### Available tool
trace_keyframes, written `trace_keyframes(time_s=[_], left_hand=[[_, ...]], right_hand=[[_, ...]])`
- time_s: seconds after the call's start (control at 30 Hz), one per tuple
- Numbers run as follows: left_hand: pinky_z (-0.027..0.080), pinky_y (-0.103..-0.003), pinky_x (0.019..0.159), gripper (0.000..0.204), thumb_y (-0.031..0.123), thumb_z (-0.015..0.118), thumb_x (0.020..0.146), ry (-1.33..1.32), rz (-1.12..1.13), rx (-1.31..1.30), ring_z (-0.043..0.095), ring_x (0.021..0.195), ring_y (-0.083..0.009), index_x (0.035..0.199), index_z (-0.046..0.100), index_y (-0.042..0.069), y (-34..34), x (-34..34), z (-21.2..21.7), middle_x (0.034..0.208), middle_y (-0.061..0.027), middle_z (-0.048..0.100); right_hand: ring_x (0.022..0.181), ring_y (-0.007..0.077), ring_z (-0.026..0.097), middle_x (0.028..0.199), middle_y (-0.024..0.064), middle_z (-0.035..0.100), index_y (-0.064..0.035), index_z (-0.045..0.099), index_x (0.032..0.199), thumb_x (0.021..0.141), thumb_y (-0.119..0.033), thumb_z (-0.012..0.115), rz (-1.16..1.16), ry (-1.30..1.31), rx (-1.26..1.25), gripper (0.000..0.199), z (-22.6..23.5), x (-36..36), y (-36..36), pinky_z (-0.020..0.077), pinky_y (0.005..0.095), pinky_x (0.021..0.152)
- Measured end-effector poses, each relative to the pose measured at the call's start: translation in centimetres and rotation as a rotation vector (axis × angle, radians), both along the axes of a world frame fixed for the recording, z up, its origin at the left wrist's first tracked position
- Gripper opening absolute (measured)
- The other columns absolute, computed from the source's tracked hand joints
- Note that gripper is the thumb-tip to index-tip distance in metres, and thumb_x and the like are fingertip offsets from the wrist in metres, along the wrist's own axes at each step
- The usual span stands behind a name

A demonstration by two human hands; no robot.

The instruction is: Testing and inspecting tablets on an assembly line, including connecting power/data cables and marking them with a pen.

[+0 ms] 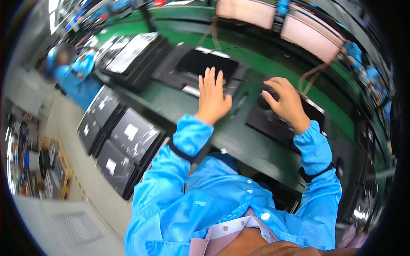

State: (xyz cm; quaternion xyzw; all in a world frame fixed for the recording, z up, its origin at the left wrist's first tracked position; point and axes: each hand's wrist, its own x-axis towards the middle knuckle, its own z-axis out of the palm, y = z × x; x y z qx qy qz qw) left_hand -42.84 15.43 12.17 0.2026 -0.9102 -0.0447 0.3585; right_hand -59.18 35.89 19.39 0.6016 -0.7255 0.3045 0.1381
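My left hand point(212, 96) is open, its fingers stretched out over the lower edge of a black glossy panel point(198, 64). The panel lies on a dark flat pad point(168, 70) and has white strips along its edges. My right hand point(287, 102) curls its fingers and thumb around a dark rounded object point(267, 101), whose kind I cannot make out. Beneath that hand is a black flat board point(267, 121). A thin dark pen-like tool point(240, 106) lies on the green table point(232, 138) between my hands.
Stacked black panels in clear film point(132, 55) stand at the table's left. More film-wrapped panels point(128, 136) sit on a lower stand. Pale pink bins point(311, 34) line the far side. A co-worker in blue point(72, 79) is at the far left.
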Motion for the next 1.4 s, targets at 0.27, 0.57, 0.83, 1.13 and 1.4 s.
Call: trace_keyframes(time_s=[0.27, 0.57, 0.83, 1.13, 1.4], left_hand=[[0.022, -0.058, 0.12, 0.071, 0.042, 0.074, 0.075, -0.194, -0.2, 0.159, 0.042, 0.139, -0.0357, 0.132, 0.06, 0.001, -10.1, 3.2, -3.5, 0.141, -0.021, 0.051], [0.039, -0.053, 0.111, 0.062, 0.024, 0.075, 0.075, -0.046, -0.298, -0.081, 0.05, 0.131, -0.0379, 0.132, 0.06, 0.004, -14.7, 1.6, -1.1, 0.139, -0.0194, 0.054], [0.05, -0.036, 0.063, 0.025, 0.024, 0.069, 0.096, 0.616, 0.049, 0.297, 0.06, 0.065, -0.0247, 0.091, 0.062, 0.0, -20.2, 5.9, 5.6, 0.08, -0.0158, 0.065], [0.046, -0.051, 0.11, 0.04, 0.006, 0.055, 0.1, 0.928, -0.229, 1.49, 0.058, 0.125, -0.0318, 0.139, 0.049, 0.001, -46.2, 14.7, 5.0, 0.138, -0.0156, 0.058], [0.048, -0.05, 0.109, 0.046, 0.005, 0.051, 0.096, 0.682, 0.178, 1.619, 0.056, 0.126, -0.034, 0.141, 0.045, -0.002, -49.0, 15.9, 7.4, 0.138, -0.0189, 0.055]], right_hand=[[0.098, 0.0382, 0.063, 0.102, 0.0192, 0.066, -0.0003, 0.064, 0.101, 0.088, -0.023, 0.068, -0.208, 0.038, 0.233, 0.027, -8.0, -0.3, -15.6, 0.0505, 0.0479, 0.086], [0.076, 0.0383, 0.064, 0.082, 0.0209, 0.066, -0.001, 0.062, 0.09, 0.084, -0.025, 0.069, -0.125, -0.152, 0.426, 0.026, 0.3, -0.8, -17.1, 0.0477, 0.0459, 0.068], [0.136, 0.0353, 0.049, 0.143, 0.0193, 0.054, -0.0075, 0.059, 0.138, 0.089, -0.027, 0.071, -0.223, 0.295, -0.039, 0.054, 4.3, -0.7, -11.1, 0.0382, 0.0436, 0.112], [0.133, 0.044, 0.046, 0.14, 0.0256, 0.051, -0.0009, 0.058, 0.134, 0.086, -0.036, 0.074, -0.429, 0.096, 0.071, 0.062, -7.0, -0.8, -5.2, 0.0364, 0.0526, 0.111], [0.132, 0.0425, 0.047, 0.141, 0.0244, 0.05, -0.0018, 0.059, 0.133, 0.088, -0.038, 0.072, -0.415, -0.052, 0.067, 0.059, -7.9, -0.7, -3.8, 0.0366, 0.0541, 0.113]])
